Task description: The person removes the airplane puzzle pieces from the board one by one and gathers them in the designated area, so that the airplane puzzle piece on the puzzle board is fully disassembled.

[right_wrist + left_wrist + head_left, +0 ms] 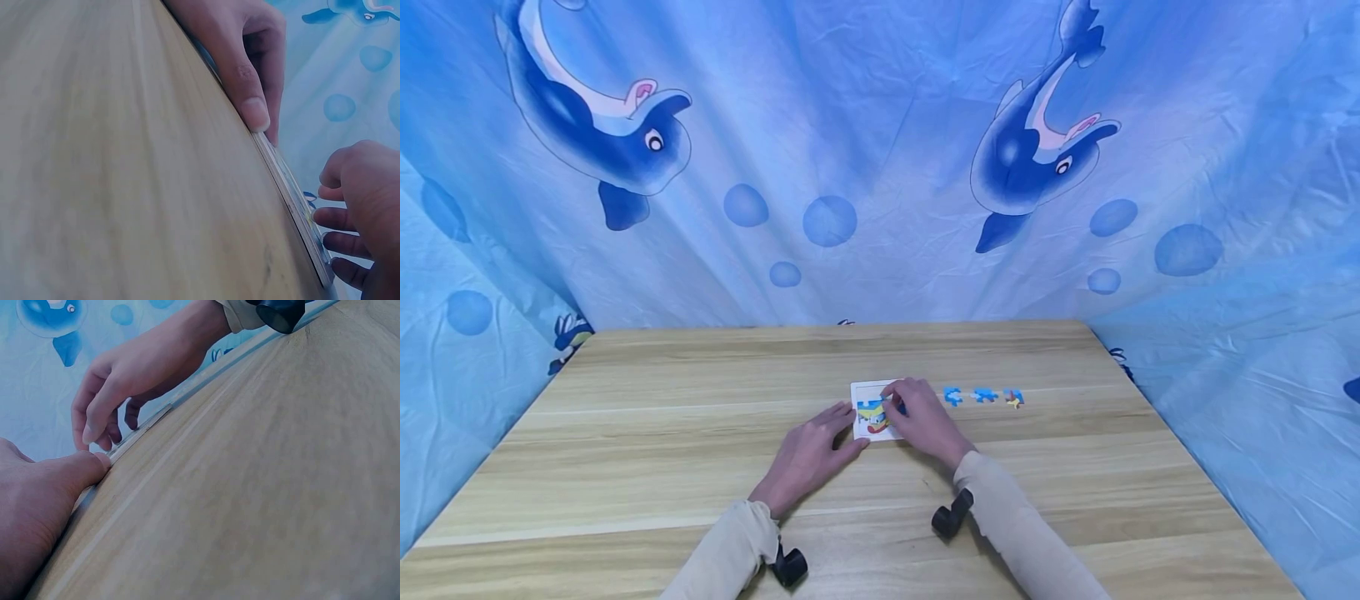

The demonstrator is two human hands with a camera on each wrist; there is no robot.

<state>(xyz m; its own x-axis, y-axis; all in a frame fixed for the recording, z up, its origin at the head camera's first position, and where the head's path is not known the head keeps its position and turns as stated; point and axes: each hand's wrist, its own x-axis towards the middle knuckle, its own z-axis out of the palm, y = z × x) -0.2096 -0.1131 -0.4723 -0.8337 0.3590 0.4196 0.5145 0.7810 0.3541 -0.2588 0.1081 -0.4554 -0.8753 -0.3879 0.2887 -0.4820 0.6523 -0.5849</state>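
A small white-framed jigsaw puzzle board lies on the table, its picture partly filled in blue, yellow and red. My left hand holds the board at its near left corner, thumb along the near edge and fingers by the left side. Over the board's right half is my right hand, thumb and forefinger pinching a small blue puzzle piece, mostly hidden by the fingertips. In the left wrist view the right hand bends down onto the board. The right wrist view shows the left thumb on the board's edge.
Three loose puzzle pieces lie in a row right of the board: a blue one, another blue one and a multicoloured one. The wooden table ends at a blue dolphin-print curtain behind and at both sides.
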